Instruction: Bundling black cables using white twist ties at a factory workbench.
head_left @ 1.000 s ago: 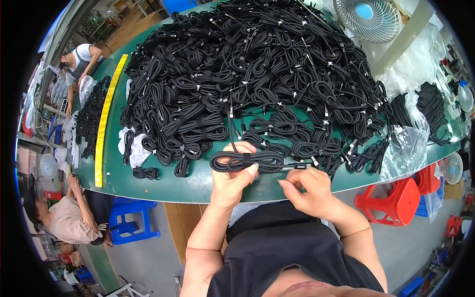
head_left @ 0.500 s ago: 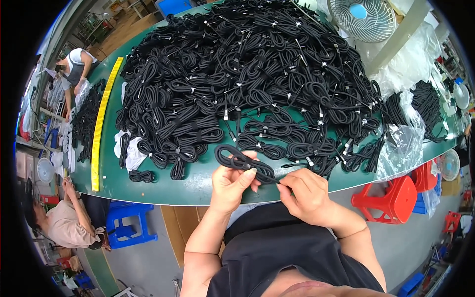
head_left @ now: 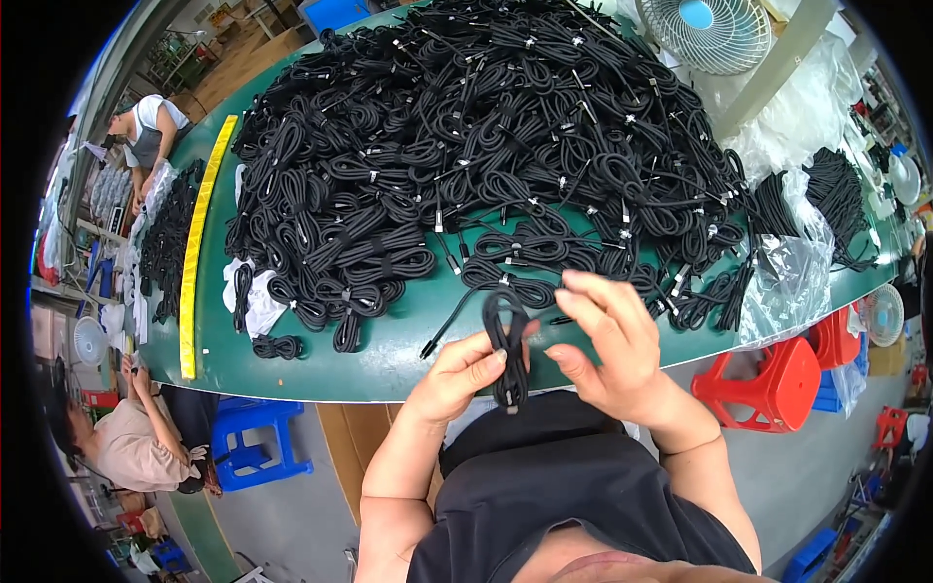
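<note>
Coiled cable: the black coiled cable (head_left: 507, 355) is a narrow upright loop of rope-like cord, held above the near edge of the desk (head_left: 389, 361), with a small light tip at its lower end.
Left hand: the left hand (head_left: 455, 381) has its fingers grasping the coil, the thumb pressed across its side.
Right hand: the right hand (head_left: 614, 345) is released, its fingers spread, thumb just beside the coil and apart from it.
Hidden parts: the left fingers cover part of the coil's middle; the right hand blocks some bundles and desk surface behind it.
Loose end: a thin black lead (head_left: 443, 330) with a dark tip slants left of the coil; whether it belongs to it cannot be told.
Cable heap: a broad cable heap (head_left: 466, 146) of looped bundles, dotted with shiny metal plugs, spreads over the smooth green desk; single cords are hard to separate.
Left side: a flat yellow strip (head_left: 202, 257) lies near crumpled white sheeting (head_left: 263, 309).
Right side: a glossy, wrinkled clear bag (head_left: 785, 291) lies near more cable; a pale post (head_left: 777, 73) stands before the round fan's (head_left: 705, 34) plastic sheeting.
</note>
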The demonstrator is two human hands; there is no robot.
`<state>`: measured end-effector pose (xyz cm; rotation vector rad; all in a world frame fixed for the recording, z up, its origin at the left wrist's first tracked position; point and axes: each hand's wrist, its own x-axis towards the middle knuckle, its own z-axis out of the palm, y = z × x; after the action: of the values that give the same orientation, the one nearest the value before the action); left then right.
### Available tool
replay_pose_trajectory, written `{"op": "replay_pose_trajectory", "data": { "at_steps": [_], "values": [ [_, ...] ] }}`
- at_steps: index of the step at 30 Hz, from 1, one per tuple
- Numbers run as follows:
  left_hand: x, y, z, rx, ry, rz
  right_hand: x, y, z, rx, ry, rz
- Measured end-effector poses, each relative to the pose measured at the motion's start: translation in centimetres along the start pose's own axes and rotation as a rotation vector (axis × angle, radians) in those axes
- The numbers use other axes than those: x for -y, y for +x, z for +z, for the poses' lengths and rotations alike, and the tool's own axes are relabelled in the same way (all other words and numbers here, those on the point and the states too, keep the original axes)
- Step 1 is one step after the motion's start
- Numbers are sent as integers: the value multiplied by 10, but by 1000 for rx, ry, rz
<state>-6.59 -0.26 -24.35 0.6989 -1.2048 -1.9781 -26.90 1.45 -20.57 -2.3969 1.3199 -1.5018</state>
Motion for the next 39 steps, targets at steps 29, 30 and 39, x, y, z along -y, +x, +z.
{"op": "replay_pose_trajectory", "data": {
  "at_steps": [29,30,39],
  "values": [
    [6,-2,1,-195,-444,79,12,-11,16,139,128,-239],
    [6,-5,-2,-199,-443,81,13,-8,13,142,98,-133],
    [12,-8,-4,-303,-26,321,5,-20,24,158,94,-4]
  ]
}}
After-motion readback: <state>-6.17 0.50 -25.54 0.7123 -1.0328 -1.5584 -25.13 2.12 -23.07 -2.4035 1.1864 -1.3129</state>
